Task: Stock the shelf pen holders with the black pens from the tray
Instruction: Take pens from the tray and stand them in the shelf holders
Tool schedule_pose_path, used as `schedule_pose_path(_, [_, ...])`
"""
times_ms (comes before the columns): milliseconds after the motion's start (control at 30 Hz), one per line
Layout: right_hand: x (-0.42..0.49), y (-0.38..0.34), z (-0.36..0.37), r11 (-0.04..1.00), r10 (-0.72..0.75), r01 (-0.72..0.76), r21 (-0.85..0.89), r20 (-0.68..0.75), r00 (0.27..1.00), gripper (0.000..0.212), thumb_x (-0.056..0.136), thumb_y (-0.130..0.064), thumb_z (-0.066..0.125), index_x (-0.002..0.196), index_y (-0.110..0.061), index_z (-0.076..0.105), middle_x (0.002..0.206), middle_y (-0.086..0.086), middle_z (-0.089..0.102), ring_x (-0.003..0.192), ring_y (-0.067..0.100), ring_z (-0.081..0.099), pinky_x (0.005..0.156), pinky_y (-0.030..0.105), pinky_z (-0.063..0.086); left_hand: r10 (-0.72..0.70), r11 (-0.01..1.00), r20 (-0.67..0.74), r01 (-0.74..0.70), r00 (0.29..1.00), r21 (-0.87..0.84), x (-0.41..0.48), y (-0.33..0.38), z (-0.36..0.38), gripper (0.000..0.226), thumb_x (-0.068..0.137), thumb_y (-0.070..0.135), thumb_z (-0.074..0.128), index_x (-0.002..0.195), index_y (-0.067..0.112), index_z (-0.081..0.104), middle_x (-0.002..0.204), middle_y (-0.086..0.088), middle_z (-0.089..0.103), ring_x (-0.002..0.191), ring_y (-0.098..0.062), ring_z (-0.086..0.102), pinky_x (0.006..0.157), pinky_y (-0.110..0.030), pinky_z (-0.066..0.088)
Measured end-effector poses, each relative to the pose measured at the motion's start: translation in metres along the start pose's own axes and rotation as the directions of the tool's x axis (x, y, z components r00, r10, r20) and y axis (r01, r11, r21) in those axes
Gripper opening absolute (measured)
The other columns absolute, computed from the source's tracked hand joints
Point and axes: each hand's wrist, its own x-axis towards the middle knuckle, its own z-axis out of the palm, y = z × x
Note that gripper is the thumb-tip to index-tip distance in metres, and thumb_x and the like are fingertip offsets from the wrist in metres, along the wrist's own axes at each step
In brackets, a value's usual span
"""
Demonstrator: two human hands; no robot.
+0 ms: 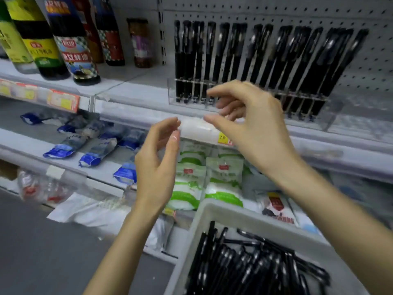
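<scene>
A clear acrylic pen holder [331,116] stands on the upper shelf at the right, with several black pens [265,60] upright in its slots. A grey tray [212,213] at the bottom right holds a loose heap of black pens [251,265]. My right hand [248,124] hovers in front of the holder's left half, fingers loosely curved, nothing in it. My left hand [157,165] is raised lower and to the left, before the shelf edge, fingers relaxed and empty.
Sauce bottles [63,43] and a jar [141,43] stand on the upper shelf to the left. Blue packets [95,150] and green-and-white bags [189,184] lie on lower shelves. A pegboard [297,11] backs the pens. A yellow price tag [222,138] sits on the shelf edge.
</scene>
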Motion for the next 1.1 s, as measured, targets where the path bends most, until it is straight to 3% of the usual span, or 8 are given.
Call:
schedule_pose_path(133, [-0.096,0.036,0.023,0.961,0.225,-0.248,0.124,0.175,0.959,0.029,0.079,-0.013,0.075,0.103,-0.026,0.066,0.085,-0.006,0.062,0.074,0.008,0.057,0.067,0.013,0.046,-0.184,0.974,0.127,0.164,0.975,0.158,-0.081,-0.032,-0.002,0.043,0.090,0.046,0.044,0.125,0.027,0.056,0.124,0.019,0.060,0.117,0.001,0.054,0.088,-0.008,0.040])
schedule_pose_path(267, [-0.179,0.093,0.041,0.880,0.469,-0.458,-0.126,0.386,0.794,0.023,0.083,-0.025,0.071,0.106,-0.023,0.068,0.088,-0.018,0.056,0.080,0.004,0.060,0.074,0.020,0.048,-0.469,0.867,0.220,0.399,0.855,0.298,-0.146,-0.061,-0.005,0.038,0.086,0.062,0.045,0.122,0.051,0.045,0.125,0.039,0.049,0.121,0.011,0.045,0.100,-0.016,0.038])
schedule_pose_path(367, [-0.212,0.125,0.045,0.831,0.556,-0.461,-0.311,0.440,0.705,0.033,0.087,-0.034,0.066,0.118,-0.021,0.063,0.104,-0.011,0.058,0.104,0.010,0.058,0.087,0.027,0.047,-0.537,0.830,0.273,0.443,0.798,0.339,-0.166,-0.065,-0.003,0.028,0.096,0.041,0.050,0.120,0.052,0.040,0.119,0.041,0.049,0.112,0.025,0.041,0.093,-0.006,0.036])
schedule_pose_path(467, [-0.221,0.139,0.049,0.815,0.570,-0.429,-0.389,0.413,0.710,0.045,0.090,-0.037,0.062,0.130,-0.017,0.054,0.121,-0.004,0.055,0.117,0.013,0.047,0.093,0.023,0.037,-0.556,0.818,0.287,0.454,0.780,0.353,-0.169,-0.064,-0.002,0.036,0.100,0.022,0.045,0.131,0.040,0.040,0.123,0.033,0.047,0.107,0.032,0.038,0.083,0.006,0.028])
schedule_pose_path(700, [-0.228,0.145,0.071,0.867,0.481,-0.312,-0.389,0.487,0.729,0.062,0.091,-0.041,0.057,0.144,-0.016,0.037,0.141,-0.004,0.045,0.129,0.013,0.033,0.106,0.021,0.024,-0.607,0.787,0.303,0.503,0.734,0.357,-0.169,-0.068,-0.002,0.036,0.101,0.023,0.041,0.134,0.037,0.042,0.117,0.030,0.055,0.103,0.024,0.049,0.080,0.003,0.034])
schedule_pose_path(833, [-0.233,0.146,0.076,0.874,0.473,-0.313,-0.371,0.511,0.718,0.052,0.086,-0.045,0.061,0.132,-0.022,0.050,0.131,-0.008,0.051,0.124,0.012,0.037,0.102,0.024,0.026,-0.635,0.762,0.281,0.523,0.720,0.381,-0.172,-0.072,-0.005,0.036,0.102,0.025,0.039,0.137,0.032,0.045,0.093,0.021,0.062,0.074,0.013,0.056,0.069,-0.001,0.041])
schedule_pose_path(933, [-0.238,0.146,0.075,0.892,0.435,-0.274,-0.359,0.516,0.738,0.042,0.083,-0.045,0.064,0.118,-0.023,0.059,0.123,-0.010,0.054,0.120,0.012,0.040,0.094,0.022,0.024,-0.625,0.769,0.278,0.513,0.730,0.381,-0.171,-0.073,-0.004,0.033,0.102,0.021,0.039,0.133,0.029,0.049,0.104,0.028,0.061,0.090,0.023,0.053,0.074,0.002,0.036])
schedule_pose_path(1100, [-0.254,0.142,0.073,0.901,0.389,-0.224,-0.372,0.461,0.797,0.053,0.085,-0.043,0.064,0.131,-0.018,0.055,0.131,-0.005,0.052,0.124,0.014,0.037,0.099,0.021,0.019,-0.623,0.771,0.284,0.510,0.729,0.382,-0.173,-0.073,-0.005,0.029,0.102,0.023,0.039,0.126,0.027,0.054,0.098,0.025,0.067,0.089,0.019,0.056,0.071,0.001,0.036])
